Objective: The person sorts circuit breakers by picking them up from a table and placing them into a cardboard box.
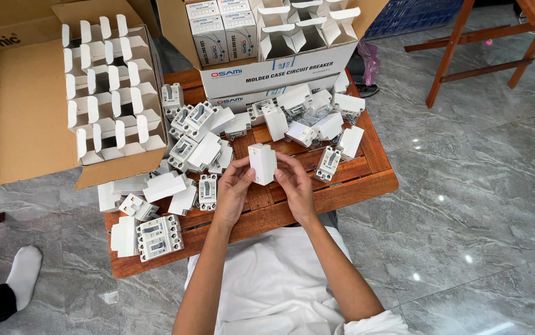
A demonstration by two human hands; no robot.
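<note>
Both of us grip one small white cardboard box (262, 163) between left hand (233, 186) and right hand (293, 184), fingers closed on its sides above the brown slatted wooden table (367, 180). We judge packing underway; loose white circuit breakers (199, 139) lie at ten o'clock, needing a steady hold next.

I am viewing the person from a head-worn camera looking down. The person is wearing a plain white short-sleeved T-shirt (280, 285), and its fabric is showing soft folds across the front. The sleeve hem is showing at the right upper arm, near the lower frame edge. Both forearms are bare from elbow to wrist. The left hand (233, 189) and right hand (295, 186) are wearing no gloves, rings, watches or bands that I can see.
</note>
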